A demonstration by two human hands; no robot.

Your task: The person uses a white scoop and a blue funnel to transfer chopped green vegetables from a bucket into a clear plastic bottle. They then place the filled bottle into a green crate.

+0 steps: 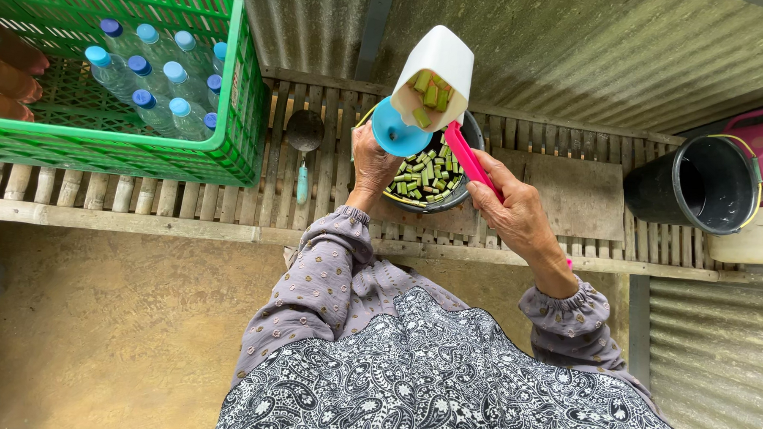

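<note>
My left hand (371, 164) grips the blue handle end of a white scoop-shaped board (434, 73), tilted over a dark bowl (473, 135). Green cut vegetable pieces (429, 93) lie in the scoop, and more pieces (422, 172) fill the bowl. My right hand (512, 206) holds a pink-handled tool (468, 159) whose tip reaches the scoop's lower edge above the bowl. The bowl stands on a slatted wooden bench (313, 200).
A green plastic crate (227, 152) with several blue-capped bottles (153, 83) stands at the left. Another person's fingers (0, 75) rest on its edge. A dark ladle (304, 133) lies on the slats. A black bucket (693, 187) and a wooden board (579, 195) are at the right.
</note>
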